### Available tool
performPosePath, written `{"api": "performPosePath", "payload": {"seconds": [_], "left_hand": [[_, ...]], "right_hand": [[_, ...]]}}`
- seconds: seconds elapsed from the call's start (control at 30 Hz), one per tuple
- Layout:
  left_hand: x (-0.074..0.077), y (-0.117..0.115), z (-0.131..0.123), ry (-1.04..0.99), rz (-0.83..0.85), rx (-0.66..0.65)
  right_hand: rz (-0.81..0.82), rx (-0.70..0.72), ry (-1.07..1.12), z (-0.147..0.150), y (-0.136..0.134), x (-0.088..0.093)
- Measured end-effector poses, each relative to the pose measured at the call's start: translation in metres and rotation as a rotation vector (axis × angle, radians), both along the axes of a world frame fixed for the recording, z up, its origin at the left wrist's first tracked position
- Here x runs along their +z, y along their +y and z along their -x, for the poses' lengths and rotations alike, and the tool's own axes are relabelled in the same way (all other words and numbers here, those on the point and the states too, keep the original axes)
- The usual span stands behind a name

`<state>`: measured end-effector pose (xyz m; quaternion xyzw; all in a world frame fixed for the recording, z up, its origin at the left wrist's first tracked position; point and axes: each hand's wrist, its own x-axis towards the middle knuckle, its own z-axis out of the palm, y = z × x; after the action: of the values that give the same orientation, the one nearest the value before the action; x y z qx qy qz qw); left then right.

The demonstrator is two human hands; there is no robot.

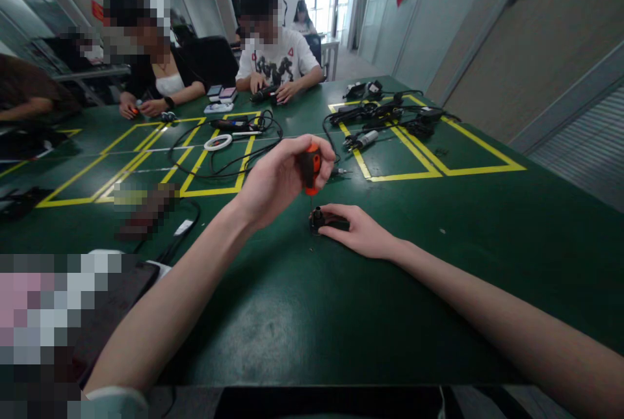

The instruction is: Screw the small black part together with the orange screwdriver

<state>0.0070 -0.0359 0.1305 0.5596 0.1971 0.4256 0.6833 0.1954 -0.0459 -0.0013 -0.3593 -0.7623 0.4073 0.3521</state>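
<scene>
My left hand (287, 175) is closed around the orange and black handle of a screwdriver (312, 169), held upright with its thin shaft pointing down. Directly under the shaft, a small black part (318, 219) with a short round post stands on the green table. The fingers of my right hand (358, 230) pinch this part from the right and steady it against the tabletop. Whether the screwdriver's tip touches the part is too small to tell.
Yellow tape (404, 177) marks rectangles on the green table (273, 315). Black cables (375, 110) lie in a heap at the back right. A white ring (218, 143) sits left of centre. Across the table, a person in a white shirt (280, 58) handles a dark tool.
</scene>
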Motion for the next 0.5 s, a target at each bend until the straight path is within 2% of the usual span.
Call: {"api": "performPosePath", "payload": {"seconds": [0.17, 0.37, 0.5], "left_hand": [[-0.0020, 0.0001, -0.0008, -0.026, -0.006, 0.051], [-0.0021, 0.0014, 0.0021, 0.025, -0.037, 0.000], [-0.0044, 0.0017, 0.0019, 0.011, -0.054, 0.019]], "right_hand": [[-0.005, -0.005, 0.010, -0.0006, 0.0008, -0.0011], [-0.008, -0.008, -0.008, -0.0011, 0.0004, -0.0011], [0.000, -0.013, -0.002, -0.0008, 0.0002, -0.0002]]}}
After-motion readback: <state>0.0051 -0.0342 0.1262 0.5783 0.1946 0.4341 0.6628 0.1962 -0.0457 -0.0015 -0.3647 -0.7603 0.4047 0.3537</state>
